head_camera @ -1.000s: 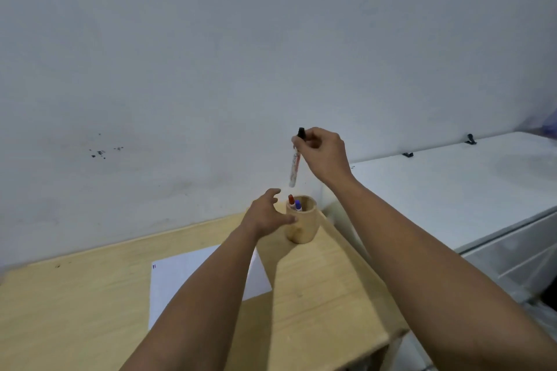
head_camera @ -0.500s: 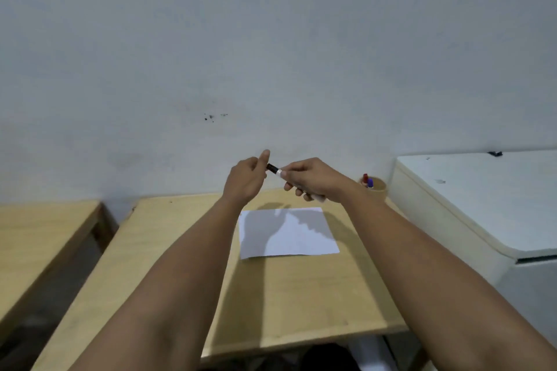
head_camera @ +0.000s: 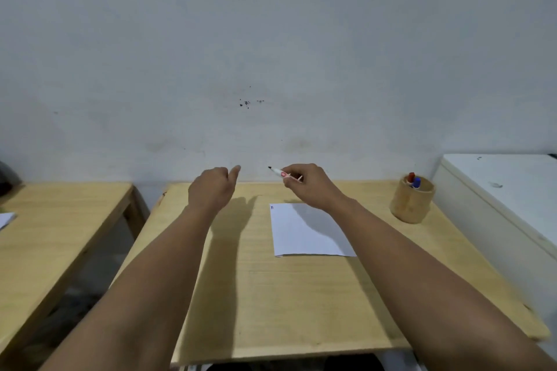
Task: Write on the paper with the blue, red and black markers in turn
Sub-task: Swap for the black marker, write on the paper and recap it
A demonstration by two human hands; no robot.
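Observation:
My right hand [head_camera: 313, 187] holds the black marker [head_camera: 278, 172] above the far edge of the wooden table [head_camera: 286, 295]. Its bare black tip points left. My left hand [head_camera: 211, 190] hovers to the left of it, curled into a fist with the thumb sticking out. The marker's cap is out of sight inside that fist. A white paper [head_camera: 304, 235] lies flat on the table under my right wrist, with a small blue mark at its top left corner. The red marker [head_camera: 410, 177] and blue marker [head_camera: 416, 182] stand in a wooden cup [head_camera: 410, 205] at the table's far right.
A white cabinet [head_camera: 506, 190] stands right against the table's right side. A second wooden table [head_camera: 54, 220] is on the left, with a gap between the two. A plain wall runs behind both.
The hands have pulled apart: the cap came off in my left hand and the marker's tip is now bare. Earlier my right hand lifted this marker out of the cup.

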